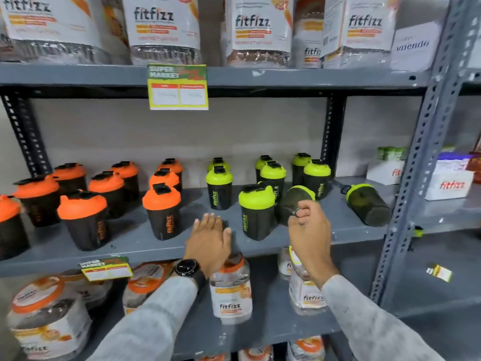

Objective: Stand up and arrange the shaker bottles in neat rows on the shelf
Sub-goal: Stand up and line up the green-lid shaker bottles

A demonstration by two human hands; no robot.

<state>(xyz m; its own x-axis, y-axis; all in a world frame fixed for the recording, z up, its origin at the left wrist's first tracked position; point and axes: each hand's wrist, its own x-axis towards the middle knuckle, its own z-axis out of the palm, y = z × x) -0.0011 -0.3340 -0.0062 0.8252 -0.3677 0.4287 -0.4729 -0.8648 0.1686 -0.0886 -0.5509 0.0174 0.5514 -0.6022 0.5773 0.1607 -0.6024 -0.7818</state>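
Black shaker bottles stand on the grey middle shelf (135,243). Several with orange lids (162,212) fill the left half, several with green lids (257,212) the right half. One green-lidded bottle (294,204) lies tipped over beside the upright front green one; my right hand (308,225) pinches its base with fingertips. Another green-lidded bottle (368,204) lies on its side further right, untouched. My left hand (210,241), wearing a watch, hovers flat with fingers apart over the shelf's front edge, between the front orange and front green bottles, holding nothing.
Large fitfizz jars (161,29) crowd the shelf above; a price tag (177,87) hangs from its edge. Smaller jars (231,290) sit on the shelf below. A slotted upright post (416,162) stands on the right, with fitfizz boxes (451,183) beyond.
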